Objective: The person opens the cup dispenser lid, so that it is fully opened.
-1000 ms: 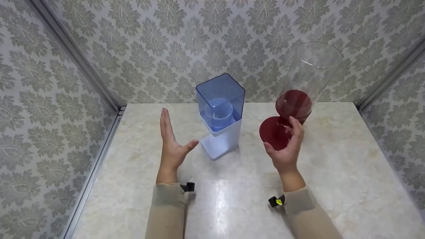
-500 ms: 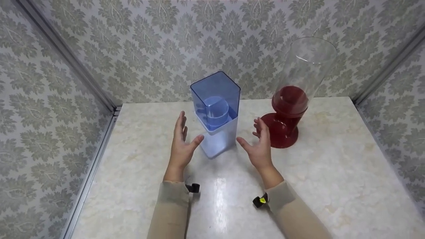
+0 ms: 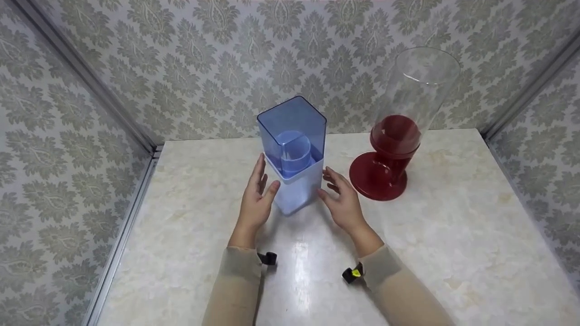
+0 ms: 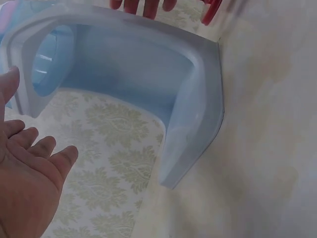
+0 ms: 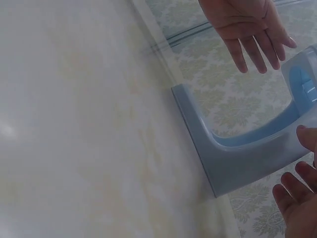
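A pale blue dispenser-like stand (image 3: 297,194) with an open foot stands upright on the table, topped by a translucent blue container (image 3: 294,111) with a round blue piece (image 3: 295,149) inside. My left hand (image 3: 255,203) is at its left side, fingers extended. In the left wrist view the thumb (image 4: 10,84) overlaps the upper housing's corner, and the other fingers spread below it. On the other side, my right hand (image 3: 345,206) has loosely bent fingers; its thumb (image 5: 307,136) overlaps the stand's side wall in the right wrist view.
To the right stands a red round-footed base (image 3: 376,181) carrying a tall clear cylinder (image 3: 426,81). The pale marbled table (image 3: 453,235) backs onto a patterned wall (image 3: 190,72), with metal-edged panels at both sides.
My right hand has moved left, away from the red base, to the blue stand's right side. My left hand has moved right, closer to the stand.
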Demonstrator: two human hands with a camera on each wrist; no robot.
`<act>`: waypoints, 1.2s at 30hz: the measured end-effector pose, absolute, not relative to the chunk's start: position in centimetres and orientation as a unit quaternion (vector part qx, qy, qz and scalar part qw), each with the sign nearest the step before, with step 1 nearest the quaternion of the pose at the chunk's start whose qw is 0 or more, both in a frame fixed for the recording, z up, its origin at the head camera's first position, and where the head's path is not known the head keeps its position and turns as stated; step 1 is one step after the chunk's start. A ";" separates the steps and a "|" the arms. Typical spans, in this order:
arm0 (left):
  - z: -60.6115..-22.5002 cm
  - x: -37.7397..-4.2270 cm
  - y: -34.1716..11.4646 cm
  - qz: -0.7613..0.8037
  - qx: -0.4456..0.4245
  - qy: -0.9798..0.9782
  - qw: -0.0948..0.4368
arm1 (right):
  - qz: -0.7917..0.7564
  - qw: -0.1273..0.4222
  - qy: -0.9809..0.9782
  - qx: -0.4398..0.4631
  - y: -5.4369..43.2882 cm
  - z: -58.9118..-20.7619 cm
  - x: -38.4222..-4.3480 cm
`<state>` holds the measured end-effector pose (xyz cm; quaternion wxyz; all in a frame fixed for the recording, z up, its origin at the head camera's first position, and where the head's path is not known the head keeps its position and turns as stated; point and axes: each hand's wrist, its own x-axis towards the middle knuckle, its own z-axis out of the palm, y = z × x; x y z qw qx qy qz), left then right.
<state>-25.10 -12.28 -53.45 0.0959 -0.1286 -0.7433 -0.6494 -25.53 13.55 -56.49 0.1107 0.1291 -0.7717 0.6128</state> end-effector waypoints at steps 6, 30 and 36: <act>-53.4 -24.7 -11.9 -0.654 -0.122 -0.741 0.094 | 0.620 0.111 -0.766 0.130 13.1 -56.3 -25.6; -51.2 -26.4 -12.2 -0.629 -0.104 -0.762 0.114 | 0.525 0.142 -0.836 0.071 11.3 -55.2 -26.3; -51.0 -26.6 -13.4 -0.653 -0.131 -0.743 0.070 | 0.492 0.178 -0.850 0.059 10.7 -55.4 -25.0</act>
